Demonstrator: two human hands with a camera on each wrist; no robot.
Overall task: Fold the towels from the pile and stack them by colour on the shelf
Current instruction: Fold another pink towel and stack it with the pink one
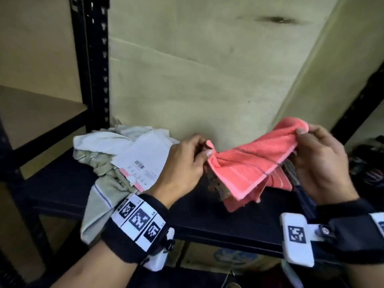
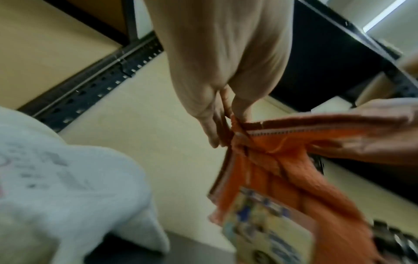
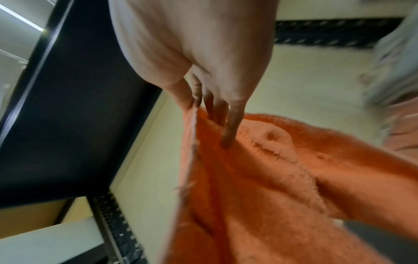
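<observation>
L hand (image 1: pixel 185 161) pinches one end of the coral-pink towel (image 1: pixel 249 163) betw thumb and curled fingers; the left wrist view shows the same pinch (image 2: pixel 217 125) right at the towel's striped hem (image 2: pixel 294 128). R hand (image 1: pixel 320 161) grips the opposite end, thumb on top, fingers curled under the edge; in the right wrist view the fingers (image 3: pixel 228 132) press into the orange-looking pile of the towel (image 3: pixel 271 178). Towel hangs stretched betw both hands, held up above the black shelf (image 1: pixel 207 221), its lower part sagging and bunched, pale border along the bottom edge. Under it, on the shelf, more pink cloth (image 1: pixel 234 202) lies crumpled, w/ some patterned fabric beside it, too dark to tell what.

To the L of the L hand, a pile of pale towels (image 1: pixel 108 146) sits on the same shelf: whitish ones on top, a beige-green one (image 1: pixel 97 200) w/ a thin blue stripe drooping over the front edge. A white paper label (image 1: pixel 141 165) w/ barcode and pink strip lies on the pile, just beside the L wrist. Both wrists carry black bands w/ square-code markers (image 1: pixel 139 219). Black slotted upright (image 1: pixel 97 59) stands behind the pile; yellowish wall (image 1: pixel 207 69) at the back.
</observation>
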